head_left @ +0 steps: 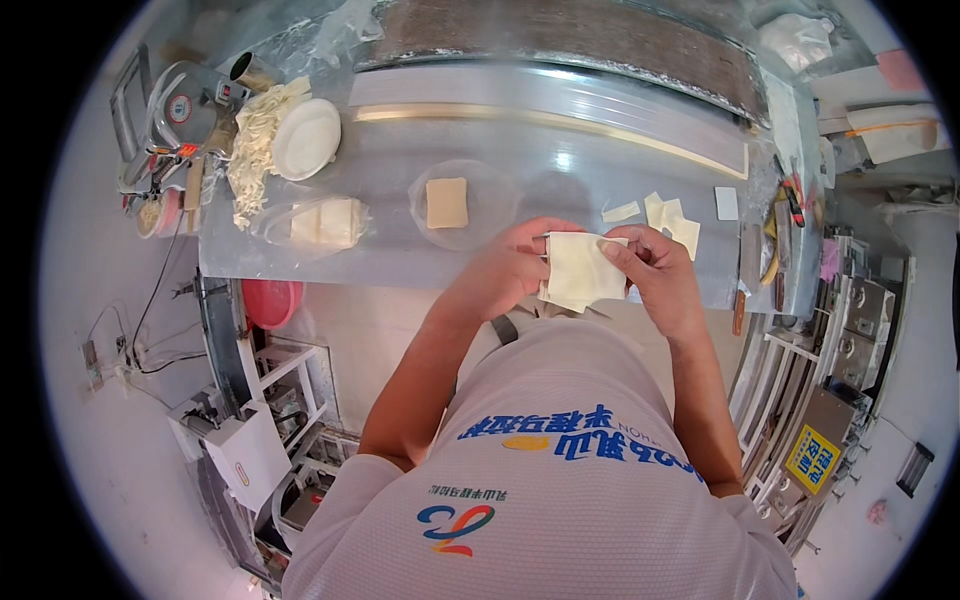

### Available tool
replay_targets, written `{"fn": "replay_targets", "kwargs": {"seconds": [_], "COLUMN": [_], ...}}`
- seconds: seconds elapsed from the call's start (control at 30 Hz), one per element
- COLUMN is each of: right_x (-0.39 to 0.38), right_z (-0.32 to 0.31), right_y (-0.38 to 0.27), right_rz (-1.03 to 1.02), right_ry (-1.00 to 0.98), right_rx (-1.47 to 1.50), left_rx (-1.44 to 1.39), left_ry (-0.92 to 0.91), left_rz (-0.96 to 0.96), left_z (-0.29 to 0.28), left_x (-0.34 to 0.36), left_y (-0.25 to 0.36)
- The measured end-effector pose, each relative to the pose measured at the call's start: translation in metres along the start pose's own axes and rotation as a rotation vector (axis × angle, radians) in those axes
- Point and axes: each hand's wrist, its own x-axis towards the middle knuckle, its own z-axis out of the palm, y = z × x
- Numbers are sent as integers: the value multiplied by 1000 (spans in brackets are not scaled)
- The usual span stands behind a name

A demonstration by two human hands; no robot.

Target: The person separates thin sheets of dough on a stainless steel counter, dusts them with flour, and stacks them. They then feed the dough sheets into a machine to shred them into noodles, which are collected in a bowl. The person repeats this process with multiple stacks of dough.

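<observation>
Near the worktop's (390,252) front edge, left hand (512,268) and right hand (662,276) fingers pinch gathered dough sheets (582,270), loose pieces (681,230) apparently not yet added.

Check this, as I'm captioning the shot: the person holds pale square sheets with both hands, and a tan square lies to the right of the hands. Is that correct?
Wrong side: in the head view, the tan square lies left of the left hand and right hand, which do hold the pale square sheets.

Thin, cream, squarish dough sheets (580,272) overlap unevenly between the fingers (624,260).
</observation>
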Motion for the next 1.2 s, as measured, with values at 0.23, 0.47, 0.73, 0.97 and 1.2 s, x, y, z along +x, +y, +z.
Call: {"fn": "replay_targets", "kwargs": {"seconds": [0.23, 0.47, 0.73, 0.97, 1.2], "right_x": [4, 12, 13, 0, -11], "right_z": [-8, 10, 5, 12, 20], "right_y": [-1, 37, 62, 34, 12], "right_rz": [46, 294, 189, 3, -211], "right_ry": [-65, -80, -142, 116, 261], "right_rx": [-33, 631, 716, 276, -121], "left_rx": [-99, 228, 287, 257, 153], "left_ry": [39, 132, 79, 116, 132], "left_rz": [-26, 34, 72, 105, 176], "left_z": [7, 21, 17, 15, 14], "left_x": [-1, -9, -5, -4, -5], "left_y": [7, 13, 13, 6, 0]}}
